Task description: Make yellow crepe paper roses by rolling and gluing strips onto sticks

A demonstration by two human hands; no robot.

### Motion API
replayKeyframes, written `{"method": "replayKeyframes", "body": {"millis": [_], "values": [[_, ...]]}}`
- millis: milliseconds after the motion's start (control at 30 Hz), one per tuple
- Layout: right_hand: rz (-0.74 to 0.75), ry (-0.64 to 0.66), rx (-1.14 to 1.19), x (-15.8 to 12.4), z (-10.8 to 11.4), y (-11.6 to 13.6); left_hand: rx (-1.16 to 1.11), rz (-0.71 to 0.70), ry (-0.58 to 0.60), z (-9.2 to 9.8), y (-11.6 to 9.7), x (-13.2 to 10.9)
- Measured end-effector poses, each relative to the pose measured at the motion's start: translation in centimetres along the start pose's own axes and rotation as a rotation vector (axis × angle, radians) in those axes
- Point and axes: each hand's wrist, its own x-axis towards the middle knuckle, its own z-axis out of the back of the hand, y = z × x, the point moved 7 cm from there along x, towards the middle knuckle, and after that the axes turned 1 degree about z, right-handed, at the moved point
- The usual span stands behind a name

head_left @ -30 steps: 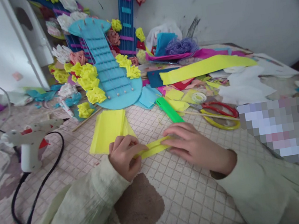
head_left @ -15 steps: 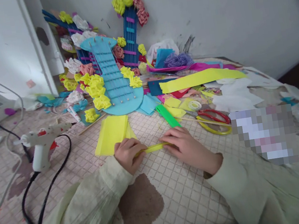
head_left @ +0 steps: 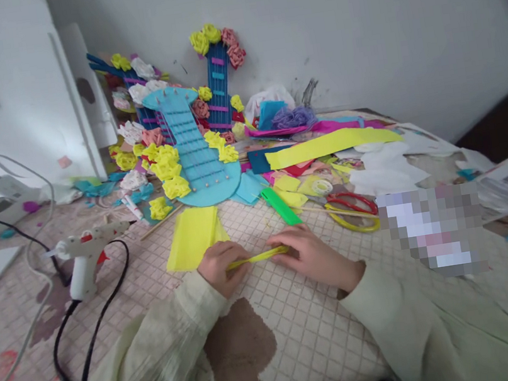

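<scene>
Between my two hands stretches a narrow folded strip of yellow crepe paper (head_left: 260,256). My left hand (head_left: 224,266) pinches its left end, and my right hand (head_left: 310,254) pinches the right end, fingers closed on both sides. A stack of yellow crepe paper sheets (head_left: 193,238) lies just behind my left hand. Touching or close behind my right hand is a green utility knife (head_left: 280,206). Farther back, a light-blue guitar-shaped craft (head_left: 195,151) with strings and yellow paper flowers (head_left: 167,169) leans upright.
A white glue gun (head_left: 83,257) with a black cord stands at left. Scissors (head_left: 357,210) with red and yellow handles lie at right, near a tape roll (head_left: 321,187) and a long yellow paper strip (head_left: 331,146). Purple yarn (head_left: 293,118) and darker flowered guitars (head_left: 219,87) are at the back.
The yellow strip looks narrower and slightly tilted, its right end higher. Both hands keep their grip at nearly the same place. The whole view has shifted slightly.
</scene>
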Motion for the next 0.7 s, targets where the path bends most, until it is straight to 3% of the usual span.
{"method": "replayKeyframes", "body": {"millis": [200,433,567,700], "values": [[-0.143,-0.094,0.256,-0.2,0.8,-1.2,-0.151,0.29,-0.063,1.0,1.8,0.0],[-0.218,-0.106,0.496,1.1,1.9,-1.7,-0.37,0.415,-0.026,0.2,2.3,0.4],[-0.33,-0.077,0.894,3.1,1.4,-2.3,-0.534,0.478,-0.095,-0.1,2.0,1.3],[-0.321,-0.058,0.969,5.1,0.3,-2.1,-0.64,0.523,-0.151,-0.1,1.4,2.6]]}}
